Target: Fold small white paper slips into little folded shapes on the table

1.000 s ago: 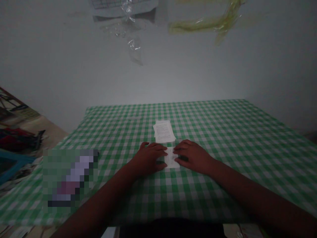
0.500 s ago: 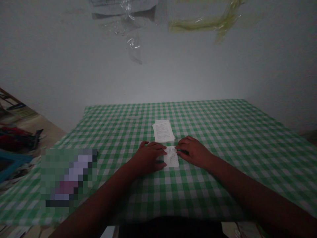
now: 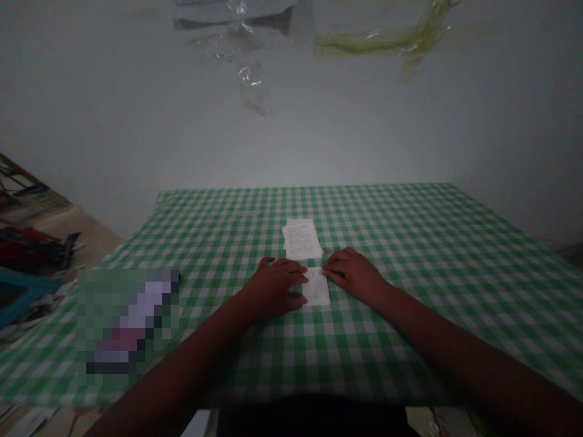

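A small sheet of printed white paper (image 3: 319,288) lies on the checked cloth between my hands, possibly folded. My left hand (image 3: 276,288) rests at its left edge, fingers spread, with the thumb apart near the lower left corner and fingertips touching the edge. My right hand (image 3: 355,273) is at the upper right corner, where its thumb and fingertips come together on the paper. Just beyond lies a loose stack of printed papers (image 3: 302,241), slightly fanned, touched by neither hand.
A green-and-white checked cloth (image 3: 401,230) covers the table, which meets a pale wall (image 3: 296,133) with tape on it. At the left lies a pixelated flat object (image 3: 136,321), too blurred to name. Various items (image 3: 31,249) are on the floor to the left.
The view has shifted slightly. My right thumb has drawn up closer to the fingers at the paper's corner; my left hand looks the same.
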A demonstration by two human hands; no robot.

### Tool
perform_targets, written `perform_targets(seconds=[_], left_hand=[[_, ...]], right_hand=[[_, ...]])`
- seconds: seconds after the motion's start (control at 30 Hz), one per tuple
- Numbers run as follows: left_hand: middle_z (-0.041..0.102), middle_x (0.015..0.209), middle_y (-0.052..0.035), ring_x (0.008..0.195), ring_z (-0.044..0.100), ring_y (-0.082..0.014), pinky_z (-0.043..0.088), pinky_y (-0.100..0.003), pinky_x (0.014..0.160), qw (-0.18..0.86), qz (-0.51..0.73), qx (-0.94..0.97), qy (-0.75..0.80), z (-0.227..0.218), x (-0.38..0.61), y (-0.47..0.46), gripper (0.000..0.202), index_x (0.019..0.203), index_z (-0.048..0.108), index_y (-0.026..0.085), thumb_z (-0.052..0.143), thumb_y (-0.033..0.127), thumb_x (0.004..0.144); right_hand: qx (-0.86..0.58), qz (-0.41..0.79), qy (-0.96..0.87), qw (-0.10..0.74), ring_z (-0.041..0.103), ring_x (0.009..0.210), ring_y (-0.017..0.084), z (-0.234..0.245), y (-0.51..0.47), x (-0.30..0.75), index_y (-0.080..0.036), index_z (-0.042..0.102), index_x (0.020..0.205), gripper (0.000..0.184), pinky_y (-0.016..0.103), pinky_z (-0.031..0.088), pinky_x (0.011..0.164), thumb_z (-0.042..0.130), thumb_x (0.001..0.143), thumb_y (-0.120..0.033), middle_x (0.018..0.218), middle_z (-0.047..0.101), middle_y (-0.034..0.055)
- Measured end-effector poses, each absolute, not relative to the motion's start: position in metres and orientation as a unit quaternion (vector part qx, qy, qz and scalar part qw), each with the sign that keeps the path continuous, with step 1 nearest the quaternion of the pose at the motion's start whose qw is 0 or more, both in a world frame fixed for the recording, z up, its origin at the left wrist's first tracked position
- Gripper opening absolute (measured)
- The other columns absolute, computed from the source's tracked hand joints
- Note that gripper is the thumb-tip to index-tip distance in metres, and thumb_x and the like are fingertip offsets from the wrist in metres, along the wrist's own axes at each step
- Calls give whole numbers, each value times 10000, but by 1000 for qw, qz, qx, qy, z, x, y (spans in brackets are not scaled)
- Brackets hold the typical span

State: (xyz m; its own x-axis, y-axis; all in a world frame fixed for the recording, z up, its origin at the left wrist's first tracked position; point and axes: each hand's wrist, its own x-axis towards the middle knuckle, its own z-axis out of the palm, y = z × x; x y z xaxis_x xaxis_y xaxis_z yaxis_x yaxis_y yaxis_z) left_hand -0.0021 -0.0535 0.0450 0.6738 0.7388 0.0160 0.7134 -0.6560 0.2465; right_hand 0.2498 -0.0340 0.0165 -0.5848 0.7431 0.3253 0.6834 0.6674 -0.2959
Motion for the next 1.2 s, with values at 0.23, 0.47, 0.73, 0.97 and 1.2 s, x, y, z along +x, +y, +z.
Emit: perform_targets(seconds=[0.23,0.47,0.73,0.97,1.2], left_hand=[[597,1329,16,1247,489,-268,216,-507,1062,111,59,906,404,45,-2,-54,363,1151,624,323,674,441,811],[600,1332,-7,1243,491,-275,230,-505,1060,126,60,904,403,48,-2,-54,354,1143,634,315,675,429,811],[600,1333,0,1237,500,-273,233,-498,1056,122,60,903,407,47,-2,-54,366,1137,639,313,692,423,792],[595,1339,15,1248,490,-263,231,-489,1055,126,59,903,406,48,-2,-54,379,1157,629,326,693,419,795],[595,1335,11,1249,490,-266,220,-490,1064,126,58,904,403,49,-2,-54,394,1173,622,334,693,425,796]], right_hand=[[-410,72,-887,202,583,882,192,17,-29,249,-219,742,918,140,352,430,826,630,908,-303,919,691,40],[-409,93,-892,168,581,964,226,25,-32,252,-222,724,1044,230,391,448,877,676,857,-348,1005,675,65],[-409,123,-894,136,559,997,254,40,-39,253,-218,694,1126,344,412,475,883,716,807,-344,1079,655,88],[-405,141,-891,147,541,1037,255,40,-42,258,-228,667,1179,403,404,471,901,713,806,-371,1123,635,84],[-415,118,-886,172,548,1012,246,28,-40,253,-201,695,1116,282,422,458,908,663,861,-318,1063,650,85]])
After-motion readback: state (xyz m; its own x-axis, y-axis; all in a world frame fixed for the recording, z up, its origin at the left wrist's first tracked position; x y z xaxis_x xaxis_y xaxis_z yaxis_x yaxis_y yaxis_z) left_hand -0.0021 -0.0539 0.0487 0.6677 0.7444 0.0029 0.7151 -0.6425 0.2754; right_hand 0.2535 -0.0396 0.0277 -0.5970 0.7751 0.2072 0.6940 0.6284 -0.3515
